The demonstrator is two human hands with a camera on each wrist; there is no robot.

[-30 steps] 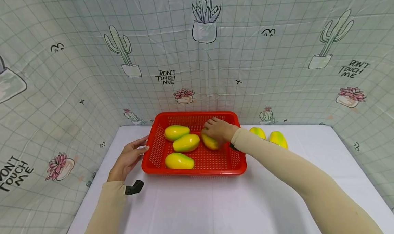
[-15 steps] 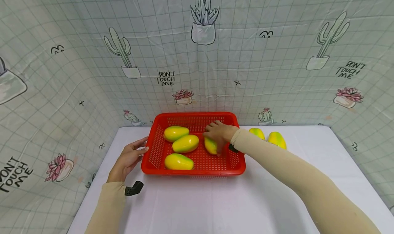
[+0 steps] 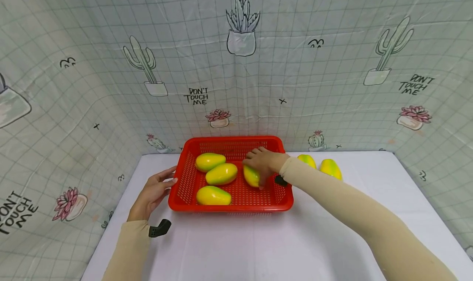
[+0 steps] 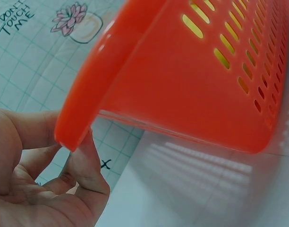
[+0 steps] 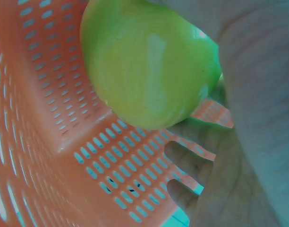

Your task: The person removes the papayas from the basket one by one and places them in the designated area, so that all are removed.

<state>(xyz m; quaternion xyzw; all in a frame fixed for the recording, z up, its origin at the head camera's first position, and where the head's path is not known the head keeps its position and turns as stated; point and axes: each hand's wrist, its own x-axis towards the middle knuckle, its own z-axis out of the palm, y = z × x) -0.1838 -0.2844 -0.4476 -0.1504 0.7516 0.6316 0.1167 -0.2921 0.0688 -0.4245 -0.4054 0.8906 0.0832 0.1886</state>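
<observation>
A red plastic basket [image 3: 230, 207] with slotted sides stands on the white table. My left hand [image 3: 154, 190] pinches its left rim [image 4: 76, 116] between thumb and fingers. Three yellow-green papayas lie in the basket's left half: a back one [image 3: 210, 162], a middle one [image 3: 221, 174] and a front one [image 3: 213, 195]. Farther right in it lies another papaya [image 3: 251, 176], partly under my right hand [image 3: 263, 162]. In the right wrist view, the fingers [image 5: 189, 158] are fairly straight and spread beside that papaya [image 5: 144, 66], one fingertip right at its lower edge.
Two more papayas, one nearer [image 3: 306, 160] and one farther right [image 3: 331, 168], lie on the table [image 3: 236, 248] right of the basket, behind the right sleeve. A grid-patterned cloth [image 3: 273, 79] with printed cacti hangs close behind and along both sides.
The papaya under my right hand has come down slightly toward the basket's front, and the fingers have loosened around it. My left hand keeps its hold on the rim. The head view tilts slightly.
</observation>
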